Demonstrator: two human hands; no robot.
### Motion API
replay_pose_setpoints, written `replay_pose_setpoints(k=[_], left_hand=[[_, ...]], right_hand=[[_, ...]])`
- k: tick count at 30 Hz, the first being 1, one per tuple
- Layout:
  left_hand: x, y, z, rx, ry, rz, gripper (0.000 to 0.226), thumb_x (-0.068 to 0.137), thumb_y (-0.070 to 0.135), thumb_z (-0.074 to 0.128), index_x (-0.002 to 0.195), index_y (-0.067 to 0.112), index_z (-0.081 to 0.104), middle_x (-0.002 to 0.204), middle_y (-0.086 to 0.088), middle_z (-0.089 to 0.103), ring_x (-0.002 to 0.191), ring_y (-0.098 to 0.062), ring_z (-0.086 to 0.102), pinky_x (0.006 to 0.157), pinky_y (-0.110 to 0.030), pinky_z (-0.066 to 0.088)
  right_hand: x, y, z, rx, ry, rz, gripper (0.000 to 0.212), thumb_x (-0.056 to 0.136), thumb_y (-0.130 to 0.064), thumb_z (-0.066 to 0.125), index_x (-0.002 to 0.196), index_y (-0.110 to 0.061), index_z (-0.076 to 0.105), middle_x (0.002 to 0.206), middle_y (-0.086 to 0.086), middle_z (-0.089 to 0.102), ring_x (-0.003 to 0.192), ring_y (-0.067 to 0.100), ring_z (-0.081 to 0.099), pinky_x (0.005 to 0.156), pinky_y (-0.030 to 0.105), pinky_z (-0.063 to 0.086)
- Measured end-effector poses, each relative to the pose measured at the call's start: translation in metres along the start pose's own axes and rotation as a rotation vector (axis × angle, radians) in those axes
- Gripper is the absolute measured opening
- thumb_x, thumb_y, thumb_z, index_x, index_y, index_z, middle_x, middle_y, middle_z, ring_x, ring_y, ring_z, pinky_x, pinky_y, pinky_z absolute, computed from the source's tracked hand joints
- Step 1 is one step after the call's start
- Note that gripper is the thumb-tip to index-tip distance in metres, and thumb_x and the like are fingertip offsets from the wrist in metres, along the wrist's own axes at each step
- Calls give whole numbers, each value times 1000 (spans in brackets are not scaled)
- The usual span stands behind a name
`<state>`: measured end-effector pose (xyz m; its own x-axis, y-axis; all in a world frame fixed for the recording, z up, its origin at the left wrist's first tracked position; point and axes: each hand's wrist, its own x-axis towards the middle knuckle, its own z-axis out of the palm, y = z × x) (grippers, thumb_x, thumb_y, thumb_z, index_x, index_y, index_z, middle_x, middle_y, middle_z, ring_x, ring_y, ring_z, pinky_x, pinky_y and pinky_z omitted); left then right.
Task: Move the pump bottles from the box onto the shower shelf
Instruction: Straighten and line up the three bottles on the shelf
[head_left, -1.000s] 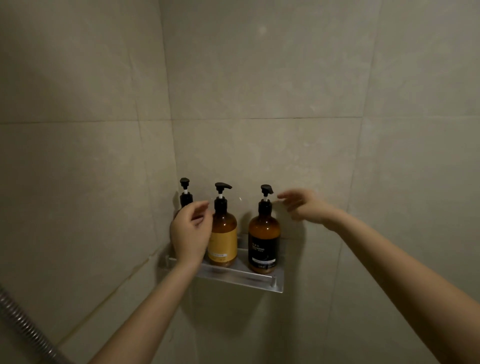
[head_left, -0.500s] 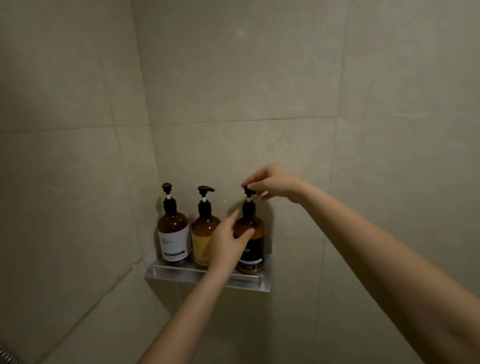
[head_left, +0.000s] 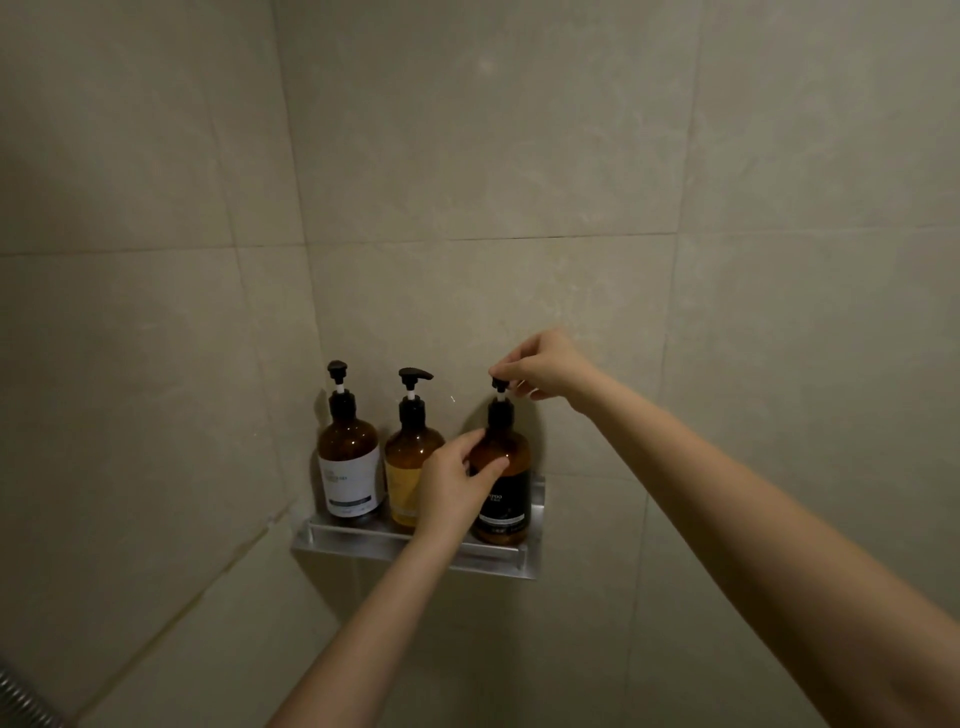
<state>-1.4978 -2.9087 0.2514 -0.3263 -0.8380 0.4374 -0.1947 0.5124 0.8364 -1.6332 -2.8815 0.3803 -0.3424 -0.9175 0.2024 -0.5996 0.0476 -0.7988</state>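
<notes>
On the metal shower shelf (head_left: 415, 545) stand 3 amber pump bottles (upright); the left hand (head_left: 452, 486) grips the black-labelled bottle (head_left: 503, 483), the right hand (head_left: 545, 364) pinches its pump head (head_left: 500, 385).

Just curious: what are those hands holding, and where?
The black-label bottle: left hand grips its amber shoulder, right hand pinches its pump head.

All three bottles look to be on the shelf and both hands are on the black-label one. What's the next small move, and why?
Probably turn the pump head so its nozzle matches the others, then let go. The right hand pinches the pump of the black-label bottle while the left hand steadies its body; it already stands upright on the shelf.
</notes>
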Motion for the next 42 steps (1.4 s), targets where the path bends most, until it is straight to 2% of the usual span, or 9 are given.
replay_pose_setpoints(k=[5,10,14,16,20,26,32,38,42], left_hand=[[-1,-2,0,-56,4,-15,52,81,22,67,131,17,52,133,-2,57,120,-14,53,95,-27,46],[1,-1,-13,-29,0,65,49,80,29,67,127,21,55,128,7,57,109,-2,57,86,-17,48],[10,-1,-59,10,360,163,21,84,33,60,105,30,63,96,17,63,88,5,59,76,-18,53],[18,-5,-84,33,469,133,21,86,25,59,106,24,65,96,10,67,85,5,59,77,-19,52],[31,-15,-106,170,245,18,41,83,17,66,123,13,60,119,-5,65,105,-14,61,88,-26,48],[36,-27,-105,252,27,-35,64,79,19,70,137,14,45,137,-6,54,123,-19,52,95,-27,42],[46,-36,-107,253,-88,-33,60,78,19,72,132,9,50,133,-9,57,120,-18,54,97,-29,45],[48,-42,-105,255,-93,-40,58,70,24,78,123,13,60,120,-4,66,93,-2,55,79,-17,44],[47,-39,-102,239,-58,-66,59,65,30,81,119,17,62,117,-2,67,104,-12,61,87,-28,50]], right_hand=[[1,1,4,0,23,8,16,83,-28,69,75,-16,61,71,2,64,63,11,60,52,20,46],[3,-2,3,-49,34,-28,20,85,-31,66,91,-12,66,76,0,64,69,13,60,55,21,46],[12,-25,3,-90,64,-161,19,88,-26,61,99,-11,66,78,-3,62,71,10,59,57,19,45],[15,-39,8,-167,-18,-237,16,89,-20,58,102,-14,66,84,-4,62,74,8,59,59,19,47],[21,-62,26,-304,-164,-350,21,91,-16,55,109,-18,66,94,-6,60,76,7,61,56,16,46],[29,-71,54,-451,-341,-354,32,93,-16,52,123,-20,60,115,0,61,97,19,62,62,19,48],[39,-71,57,-412,-357,-278,24,89,-18,60,112,-16,68,110,2,67,73,6,63,57,19,43],[44,-72,51,-351,-305,-175,29,80,-24,71,105,-10,69,104,5,71,78,10,64,55,20,40],[46,-71,58,-365,-236,-67,43,77,-37,73,103,-5,64,98,6,71,71,12,63,50,20,39]])
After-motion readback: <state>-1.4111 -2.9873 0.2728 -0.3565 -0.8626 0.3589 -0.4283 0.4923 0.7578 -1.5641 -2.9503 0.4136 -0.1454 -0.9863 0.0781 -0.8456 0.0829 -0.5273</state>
